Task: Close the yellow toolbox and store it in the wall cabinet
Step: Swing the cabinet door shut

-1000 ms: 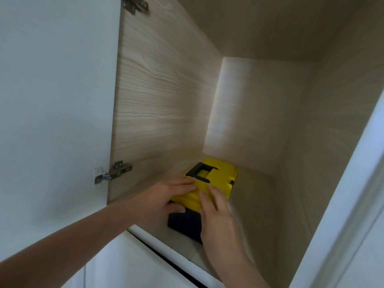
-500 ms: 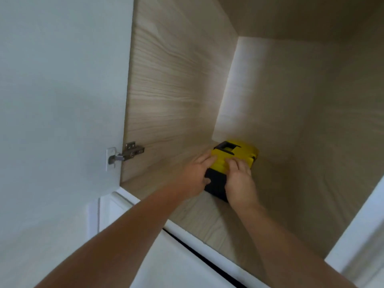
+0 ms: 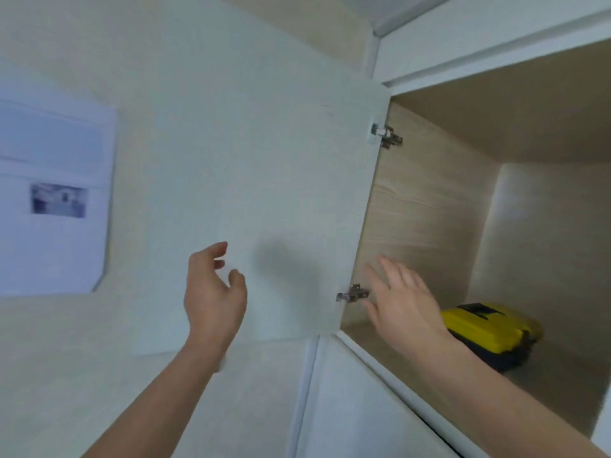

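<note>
The yellow toolbox (image 3: 489, 328), lid shut with a black handle on top and a black base, sits on the floor of the open wall cabinet (image 3: 426, 219), toward its back. My right hand (image 3: 401, 300) hovers at the cabinet's mouth, left of the toolbox and apart from it, fingers spread and holding nothing. My left hand (image 3: 213, 297) is raised in front of the open white cabinet door (image 3: 264, 180), fingers loosely curled and apart, empty, close to the door face.
Two metal hinges (image 3: 386, 135) (image 3: 353, 294) join the door to the cabinet's left wall. A white panel box (image 3: 53, 196) hangs on the wall at far left. A closed white door front (image 3: 357, 408) lies below the cabinet.
Both hands have let go of the toolbox and pulled back out. My left hand has swung left in front of the door. The view has turned left, so the toolbox now appears at the right.
</note>
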